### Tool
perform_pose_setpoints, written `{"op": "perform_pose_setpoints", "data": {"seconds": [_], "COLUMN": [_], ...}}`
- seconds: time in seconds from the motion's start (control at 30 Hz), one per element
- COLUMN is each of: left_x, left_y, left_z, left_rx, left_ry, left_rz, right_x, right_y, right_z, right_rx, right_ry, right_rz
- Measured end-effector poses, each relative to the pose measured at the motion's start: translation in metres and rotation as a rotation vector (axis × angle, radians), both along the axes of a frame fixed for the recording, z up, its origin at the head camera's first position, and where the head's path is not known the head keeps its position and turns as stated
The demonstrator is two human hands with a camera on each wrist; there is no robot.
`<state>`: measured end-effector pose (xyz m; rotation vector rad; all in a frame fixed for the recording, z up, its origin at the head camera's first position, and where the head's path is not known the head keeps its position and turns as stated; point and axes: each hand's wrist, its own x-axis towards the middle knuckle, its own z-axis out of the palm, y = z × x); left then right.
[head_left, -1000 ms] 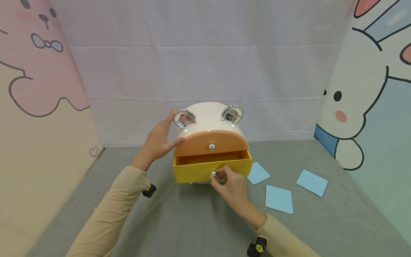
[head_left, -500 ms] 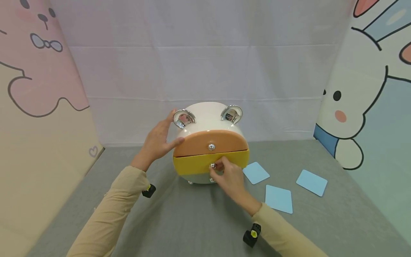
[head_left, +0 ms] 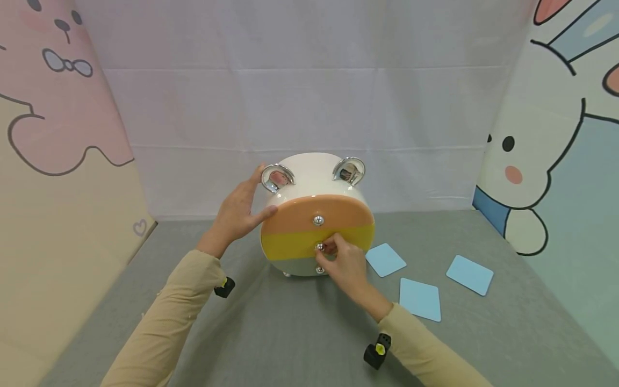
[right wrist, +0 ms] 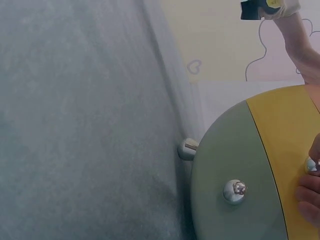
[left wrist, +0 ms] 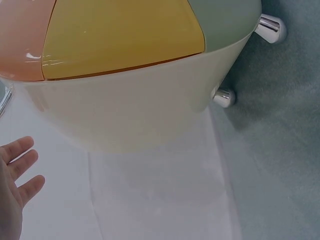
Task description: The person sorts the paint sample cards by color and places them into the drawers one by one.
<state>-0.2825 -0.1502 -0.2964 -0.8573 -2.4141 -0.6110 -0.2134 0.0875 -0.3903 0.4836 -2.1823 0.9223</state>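
Drawer (head_left: 289, 246), wide, glossy yellow, sits flush behind my right grip (head_left: 346, 264), which pinches its round silvery knob (head_left: 319, 246); release seemingly remains.

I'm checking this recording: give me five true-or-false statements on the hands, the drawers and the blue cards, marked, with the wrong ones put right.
1. The right hand pinches the middle knob on the yellow drawer. True.
2. The yellow drawer stands wide open. False: it is closed, or very nearly so.
3. The left hand is at the left side of the white cabinet. True.
4. The blue cards lie to the left of the white cabinet. False: all three in view lie to its right.
5. The lowest front is grey-green and has a lower knob of its own. True.
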Motion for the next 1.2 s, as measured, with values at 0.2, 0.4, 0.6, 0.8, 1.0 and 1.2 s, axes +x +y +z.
{"op": "perform_pose_setpoints", "data": {"seconds": [0.2, 0.4, 0.6, 0.8, 1.0, 1.2], "left_x": [0.0, -0.001, -0.001, 0.0, -0.001, -0.002], "left_y": [0.0, 0.0, 0.0, 0.0, 0.0, 0.0], "left_z": [0.0, 0.0, 0.0, 0.0, -0.002, -0.003], "left_rx": [0.003, 0.01, 0.014, 0.019, 0.021, 0.036], "left_ry": [0.006, 0.014, 0.017, 0.012, 0.02, 0.036], "left_rz": [-0.005, -0.013, -0.013, -0.014, -0.012, -0.009], "right_x": [0.004, 0.015, 0.022, 0.022, 0.019, 0.017], "right_y": [0.001, 0.006, 0.004, -0.003, -0.011, -0.015], "right_z": [-0.001, -0.013, -0.031, -0.044, -0.049, -0.051], "right_rx": [-0.045, -0.092, -0.046, -0.107, -0.212, -0.285], "right_ry": [-0.044, -0.154, -0.3, -0.366, -0.376, -0.372], "right_rz": [0.0, 0.01, -0.092, -0.094, -0.085, -0.101]}}
